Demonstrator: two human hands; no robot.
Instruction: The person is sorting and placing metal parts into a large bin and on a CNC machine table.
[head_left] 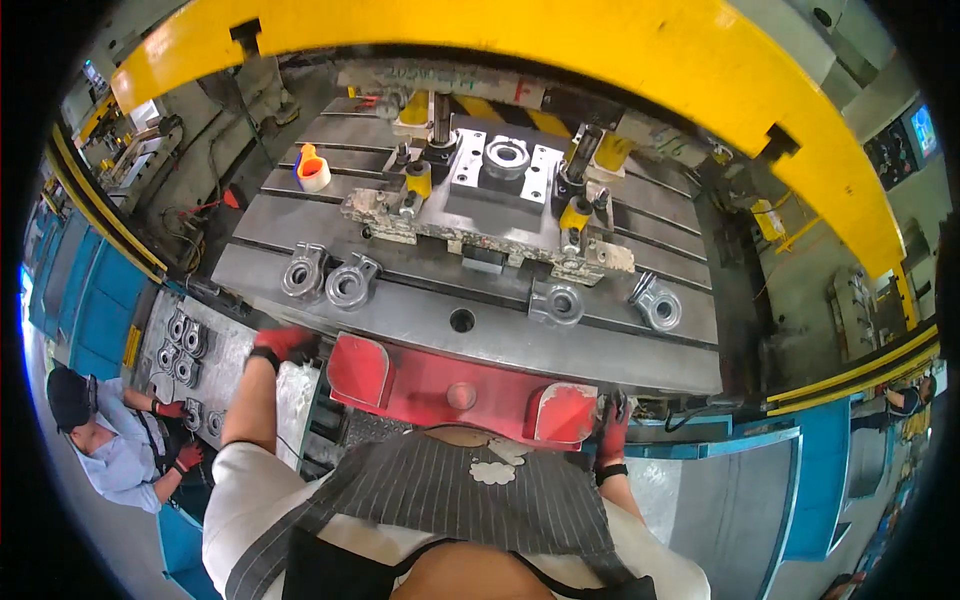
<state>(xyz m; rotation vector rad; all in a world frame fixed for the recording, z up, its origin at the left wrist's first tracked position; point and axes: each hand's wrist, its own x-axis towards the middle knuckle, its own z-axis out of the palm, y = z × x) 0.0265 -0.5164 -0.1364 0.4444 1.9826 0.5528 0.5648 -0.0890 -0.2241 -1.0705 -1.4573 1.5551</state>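
Observation:
My left hand, in a red glove, is at the left end of a red two-hand control box. My right hand, in a red and black glove, is against that box's right end. The box's raised side guards and the angle hide most of the fingers of both hands, so their grip does not show. Beyond the box, a ring-shaped metal part sits on the die on the press bed. Metal ring parts with lugs lie along the bed's front: a pair on the left, one right of centre, another farther right.
A yellow press frame arches overhead. An orange and white tape roll or cup is on the bed's left. At left, a co-worker in red gloves handles similar parts beside a tray. Blue guards stand at right.

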